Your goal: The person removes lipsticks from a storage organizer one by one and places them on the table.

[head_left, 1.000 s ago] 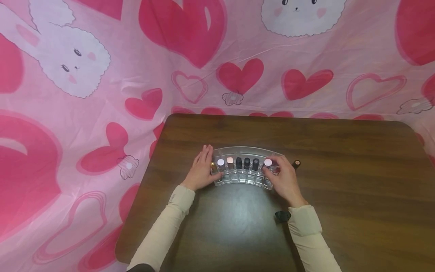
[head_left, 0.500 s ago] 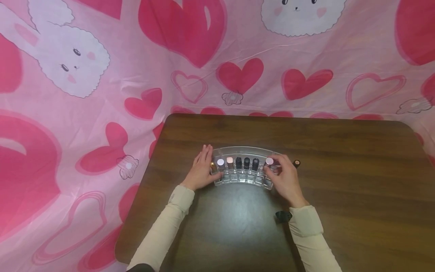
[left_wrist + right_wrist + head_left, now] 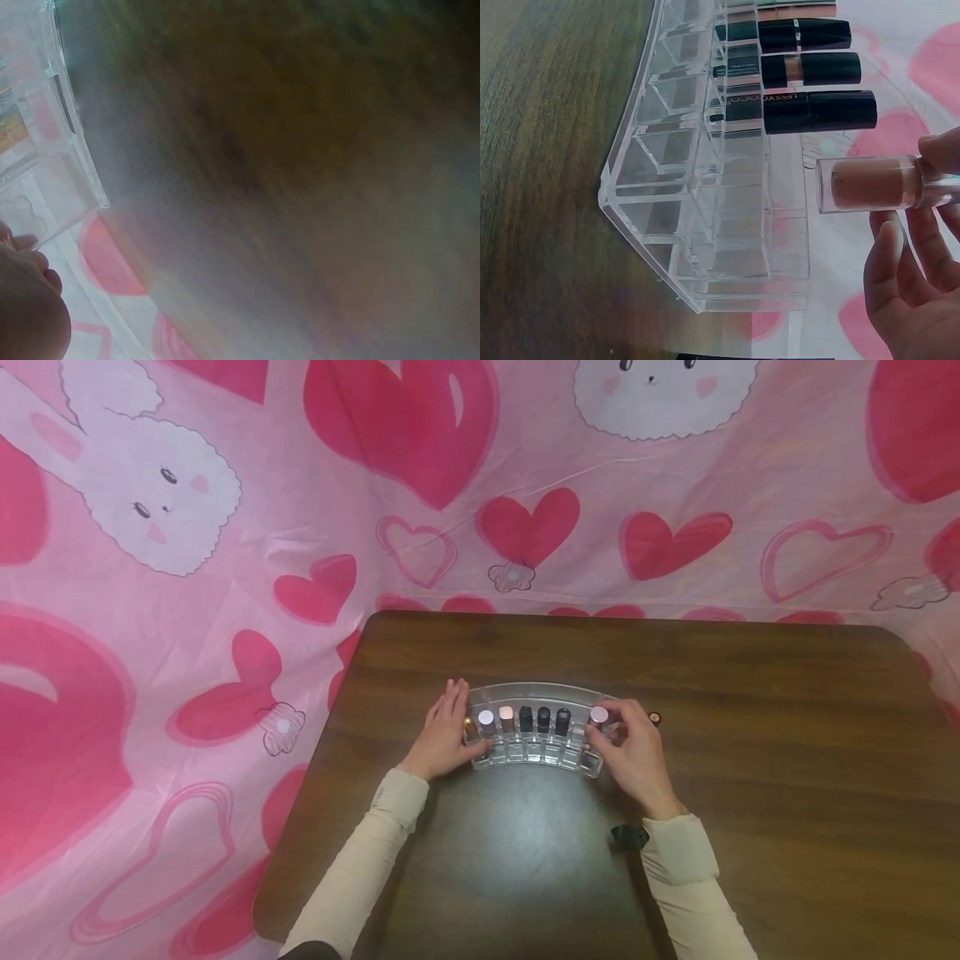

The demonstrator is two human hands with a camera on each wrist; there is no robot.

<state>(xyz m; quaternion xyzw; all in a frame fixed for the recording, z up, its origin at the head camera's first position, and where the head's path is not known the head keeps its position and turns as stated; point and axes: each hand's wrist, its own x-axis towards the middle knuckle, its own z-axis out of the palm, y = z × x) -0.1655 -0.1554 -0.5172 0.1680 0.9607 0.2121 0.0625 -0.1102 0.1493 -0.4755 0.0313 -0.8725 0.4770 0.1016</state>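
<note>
Right wrist view: the right hand [image 3: 919, 300] pinches a clear-cased lipstick [image 3: 870, 184] upright just above the acrylic organizer [image 3: 731, 259]'s right end, long axis roughly parallel to the nearest black lipstick [image 3: 821, 111].

This is an indoor corner, closed off on two sides by wrinkled pink sheeting [image 3: 337, 502] printed with red hearts [image 3: 528, 522] and a fluffy white rabbit [image 3: 168, 506]. A dark wood-grain bench [image 3: 787, 710] with rounded corners stands against it. The clear lipstick organizer [image 3: 540, 692] and black lipstick tubes [image 3: 821, 111] give it the look of a makeshift vanity nook; whether the room belongs to a home or a studio cannot be told
</note>
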